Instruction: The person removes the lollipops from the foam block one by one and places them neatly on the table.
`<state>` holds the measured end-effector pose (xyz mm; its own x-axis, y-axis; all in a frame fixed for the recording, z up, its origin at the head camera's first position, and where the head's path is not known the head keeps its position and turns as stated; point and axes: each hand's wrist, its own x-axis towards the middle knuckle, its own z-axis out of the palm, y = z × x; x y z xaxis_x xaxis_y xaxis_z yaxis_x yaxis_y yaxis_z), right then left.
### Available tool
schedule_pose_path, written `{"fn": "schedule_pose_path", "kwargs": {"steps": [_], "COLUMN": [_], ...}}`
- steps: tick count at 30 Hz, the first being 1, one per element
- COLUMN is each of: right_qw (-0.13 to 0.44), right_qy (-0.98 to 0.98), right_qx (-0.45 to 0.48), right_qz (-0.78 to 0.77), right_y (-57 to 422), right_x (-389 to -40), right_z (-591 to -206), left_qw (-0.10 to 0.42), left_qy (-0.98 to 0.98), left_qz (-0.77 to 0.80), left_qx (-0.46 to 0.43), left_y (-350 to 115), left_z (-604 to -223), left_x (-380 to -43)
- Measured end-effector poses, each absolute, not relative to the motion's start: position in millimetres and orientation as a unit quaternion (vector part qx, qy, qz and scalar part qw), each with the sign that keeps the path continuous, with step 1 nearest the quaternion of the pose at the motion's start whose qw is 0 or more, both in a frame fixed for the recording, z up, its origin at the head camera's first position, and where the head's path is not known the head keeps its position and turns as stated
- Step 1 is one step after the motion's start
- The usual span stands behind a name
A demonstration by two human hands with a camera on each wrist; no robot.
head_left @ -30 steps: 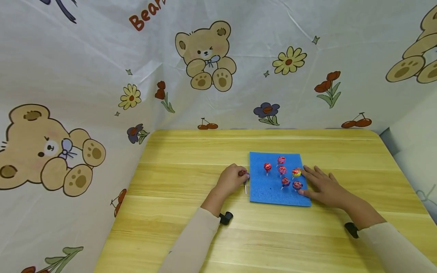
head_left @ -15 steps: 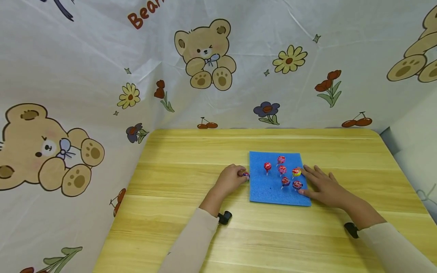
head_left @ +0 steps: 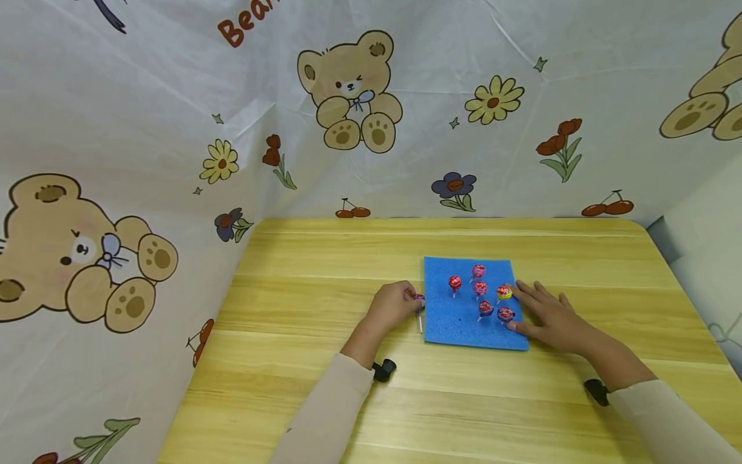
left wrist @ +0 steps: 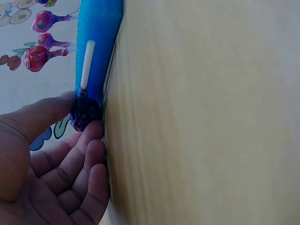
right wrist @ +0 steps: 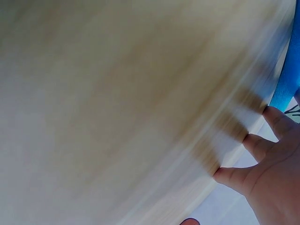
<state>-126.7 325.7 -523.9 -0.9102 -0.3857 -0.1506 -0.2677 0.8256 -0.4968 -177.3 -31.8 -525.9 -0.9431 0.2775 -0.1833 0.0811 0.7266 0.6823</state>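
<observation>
My left hand point(head_left: 394, 305) pinches a purple-wrapped lollipop point(left wrist: 86, 114) by its candy head, between thumb and index finger. Its white stick points toward me in the head view, just left of the blue foam board point(head_left: 446, 328). Several wrapped lollipops stand upright in the board, among them a red one point(head_left: 455, 282), a yellow-and-red one point(head_left: 504, 292) and a pink one point(head_left: 478, 271). Over at the board's right edge, my right hand point(head_left: 551, 322) lies with fingers spread, thumb and index fingertips at the foam. In the right wrist view its other fingertips point(right wrist: 220, 172) rest on the table.
The wooden table point(head_left: 324, 258) extends around the board on all sides. A white cloth point(head_left: 417, 64) printed with bears and flowers hangs behind it and along the left side. Each wrist wears a small black camera, like the left one point(head_left: 384, 370).
The lollipop in my left hand turns: half a second ago its stick was out of sight, and now the stick shows below the fingers. My right hand stays in place.
</observation>
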Motion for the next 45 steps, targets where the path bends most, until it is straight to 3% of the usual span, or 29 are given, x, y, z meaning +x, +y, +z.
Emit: {"fn": "schedule_pose_path", "kwargs": {"steps": [15,39,45], "right_qw": [0.126,0.125,0.127], "right_qy": [0.945,0.947,0.948], "right_qx": [-0.174,-0.170,-0.167], "right_qz": [-0.248,-0.241,-0.241], "right_y": [326,324,324], "right_x": [-127,-126,-126], "right_z": [-522,-521,-522], "left_qw": [0.149,0.020,0.028], "left_qy": [0.918,0.871,0.854], "left_qz": [0.353,0.457,0.484], "left_qx": [0.099,0.181,0.191], "left_y": [-35,-56,-50], "left_z": [-521,-478,-475], "left_x": [-177,-166,-163]}}
